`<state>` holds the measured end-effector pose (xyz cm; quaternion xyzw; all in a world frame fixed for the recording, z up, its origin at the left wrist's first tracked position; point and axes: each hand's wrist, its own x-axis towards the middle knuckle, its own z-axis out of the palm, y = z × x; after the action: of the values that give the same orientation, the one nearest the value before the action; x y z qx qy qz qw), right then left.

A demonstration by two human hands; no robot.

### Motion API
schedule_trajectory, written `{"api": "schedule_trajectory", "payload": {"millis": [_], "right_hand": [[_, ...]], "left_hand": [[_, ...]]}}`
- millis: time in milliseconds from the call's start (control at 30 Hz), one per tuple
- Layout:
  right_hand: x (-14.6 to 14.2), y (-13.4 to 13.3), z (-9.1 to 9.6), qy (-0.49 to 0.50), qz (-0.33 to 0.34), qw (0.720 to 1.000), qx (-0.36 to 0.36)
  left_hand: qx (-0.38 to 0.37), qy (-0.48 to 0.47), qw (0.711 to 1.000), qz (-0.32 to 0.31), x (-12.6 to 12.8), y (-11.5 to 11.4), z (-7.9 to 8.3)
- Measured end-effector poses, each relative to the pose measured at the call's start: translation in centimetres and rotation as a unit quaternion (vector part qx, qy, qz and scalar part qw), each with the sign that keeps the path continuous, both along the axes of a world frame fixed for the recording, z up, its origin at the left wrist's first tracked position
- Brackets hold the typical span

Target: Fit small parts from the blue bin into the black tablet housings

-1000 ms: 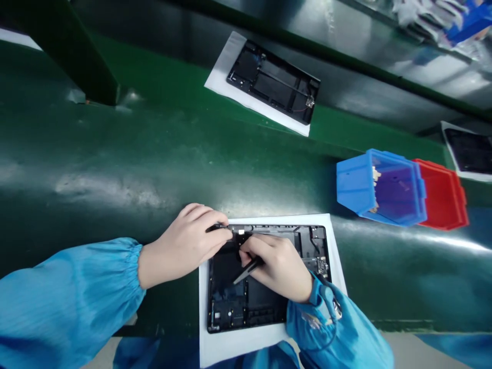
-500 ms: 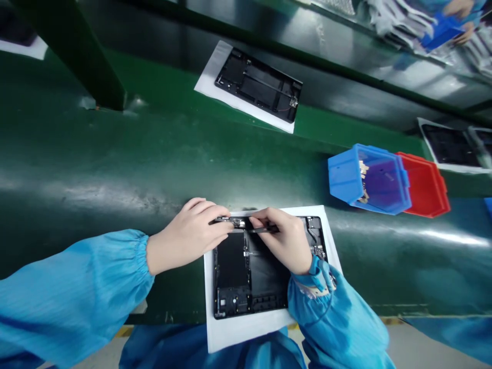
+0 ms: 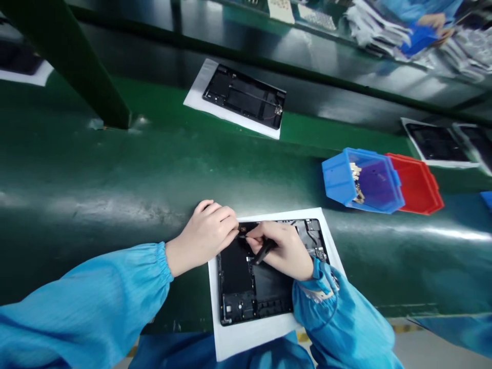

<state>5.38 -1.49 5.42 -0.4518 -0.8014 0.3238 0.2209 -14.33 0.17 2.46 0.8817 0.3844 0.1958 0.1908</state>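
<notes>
The case [image 3: 236,271] lies on paper [image 3: 230,343] at six o'clock on the table [image 3: 172,164]. The right hand [image 3: 286,251] holds a black tool [image 3: 264,251] over it. The left hand [image 3: 209,233] curls by the case's eleven o'clock corner; I can't tell if it grips anything. A blue bin [image 3: 340,179] sits at three o'clock.

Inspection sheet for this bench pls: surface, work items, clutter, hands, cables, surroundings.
Surface: green bench, glossy, with reflections
Job's things: black housing on white sheet; dark slim tool
Clutter: blue bin with small parts inside; red bin beside it
Hands: left hand at the housing's upper-left edge, fingertip grip unclear; right hand holds the tool over the housing
Cables: black cable in the housing's upper right; thin cord at right cuff
Surroundings: second housing farther back; green post; co-worker's hands at a blue item
</notes>
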Motion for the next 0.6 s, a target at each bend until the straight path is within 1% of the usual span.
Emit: {"api": "schedule_trajectory", "payload": {"millis": [67, 100, 167, 233, 267, 333, 400, 467, 533, 600], "right_hand": [[0.1, 0.0, -0.1, -0.015, -0.001, 1.0, -0.013], [0.2, 0.1, -0.2, -0.025, -0.014, 0.999, -0.019], [0.2, 0.2, -0.5, -0.042, -0.064, 0.997, -0.021], [0.0, 0.2, -0.8, -0.054, -0.119, 0.991, -0.012], [-0.1, 0.2, -1.0, -0.056, -0.135, 0.989, -0.004], [-0.4, 0.1, -1.2, -0.051, -0.142, 0.988, 0.023], [-0.6, -0.2, -1.3, -0.042, -0.129, 0.988, 0.068], [-0.6, -0.5, -1.4, -0.034, -0.097, 0.987, 0.122], [-0.5, -0.8, -1.4, -0.033, -0.048, 0.984, 0.166], [-0.4, -1.0, -1.4, -0.044, 0.014, 0.979, 0.197]], "left_hand": [[-0.004, -0.01, 1.0, 0.005, 0.0, -0.1, -0.1], [-0.006, -0.015, 1.0, 0.006, -0.1, -0.1, -0.1], [-0.004, -0.019, 1.0, 0.003, -0.2, -0.1, -0.1], [0.001, -0.016, 1.0, -0.008, -0.4, -0.2, -0.1], [0.005, -0.014, 1.0, -0.015, -0.7, -0.3, -0.1], [0.016, -0.006, 0.999, -0.035, -1.4, -0.7, -0.1], [0.039, 0.015, 0.997, -0.063, -2.2, -1.2, -0.1], [0.065, 0.049, 0.993, -0.091, -2.8, -1.8, 0.0], [0.085, 0.078, 0.987, -0.108, -3.0, -2.2, 0.1], [0.097, 0.096, 0.985, -0.109, -2.7, -2.4, 0.2]]}}
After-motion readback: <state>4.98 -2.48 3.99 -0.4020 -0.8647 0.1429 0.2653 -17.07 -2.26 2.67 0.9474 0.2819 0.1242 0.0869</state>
